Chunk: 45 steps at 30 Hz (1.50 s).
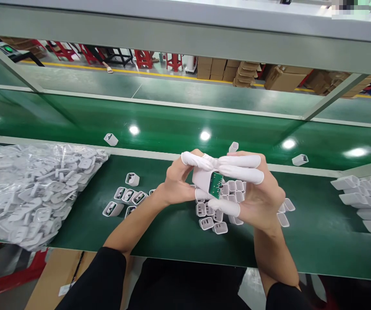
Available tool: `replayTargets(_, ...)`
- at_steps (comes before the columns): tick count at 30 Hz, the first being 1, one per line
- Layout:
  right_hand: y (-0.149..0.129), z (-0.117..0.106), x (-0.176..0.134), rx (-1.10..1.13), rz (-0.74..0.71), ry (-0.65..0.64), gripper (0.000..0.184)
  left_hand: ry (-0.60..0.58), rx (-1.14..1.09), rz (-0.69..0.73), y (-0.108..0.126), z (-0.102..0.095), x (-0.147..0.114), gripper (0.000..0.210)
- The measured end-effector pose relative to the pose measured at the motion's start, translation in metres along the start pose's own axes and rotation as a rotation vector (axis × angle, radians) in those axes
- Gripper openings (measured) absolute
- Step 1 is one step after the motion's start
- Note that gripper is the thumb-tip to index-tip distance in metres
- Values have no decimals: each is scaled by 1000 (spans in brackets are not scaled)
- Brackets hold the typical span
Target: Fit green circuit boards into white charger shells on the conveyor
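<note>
My left hand (179, 180) is closed around a white plastic charger housing (201, 178), held up above the bench. A green circuit board (216, 185) sits at the housing's right end; how deep it goes in, I cannot tell. My right hand (259, 199) pinches at the board with white-covered fingertips. White finger covers are on both hands. Below them stands a cluster of white housings (207, 223), some with slots showing. Left of my forearm are several housings (128, 195) with dark parts inside.
A clear plastic bag of white plastic pieces (39, 189) lies at the left. More white housings (366, 202) are stacked at the right. Behind a pale rail, a green belt (166, 133) carries single housings (110, 139). A metal frame beam (185, 38) crosses above.
</note>
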State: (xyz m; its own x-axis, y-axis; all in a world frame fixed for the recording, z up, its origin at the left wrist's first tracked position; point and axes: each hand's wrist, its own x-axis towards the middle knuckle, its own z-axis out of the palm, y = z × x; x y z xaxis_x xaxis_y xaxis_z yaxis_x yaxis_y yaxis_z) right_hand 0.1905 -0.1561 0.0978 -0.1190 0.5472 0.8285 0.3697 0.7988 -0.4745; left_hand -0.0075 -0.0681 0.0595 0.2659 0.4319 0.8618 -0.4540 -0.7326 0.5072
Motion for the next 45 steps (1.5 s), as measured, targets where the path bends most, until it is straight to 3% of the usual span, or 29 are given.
replayTargets(5, 2, -9, -1, -8, -36, 45, 93, 51, -60, -61, 0, 7, -3, 82)
replayTargets(12, -3, -11, 4, -211, -127, -166, 92, 209, 1, -144, 0, 10, -6, 74)
replayTargets(18, 3, -1, 2, -465, -189, -202, 69, 237, 89, -279, 7, 11, -4, 62)
replayTargets(23, 12, 4, 2, -456, -205, -170, 70, 214, 132, -460, 14, 10, -3, 59)
replayTargets(25, 16, 5, 3, -327, -126, -140, 67, 143, 90, -544, 19, 5, -1, 60)
replayTargets(29, 28, 4, 4, 113, 216, -28, 51, -78, -59, -659, 29, -6, 6, 69)
replayTargets(31, 34, 3, 5, 312, 370, 1, 46, -111, -91, -682, 32, -8, 7, 66)
replayTargets(37, 40, 3, 10, 542, 541, 7, 56, 10, -102, -680, 27, 11, 0, 54)
replayTargets(42, 34, 3, 13, 600, 603, -71, 46, 191, -225, -704, 22, 24, -8, 54)
replayTargets(45, 33, 3, 14, 602, 604, -73, 44, 233, -255, -711, 21, 28, -9, 55)
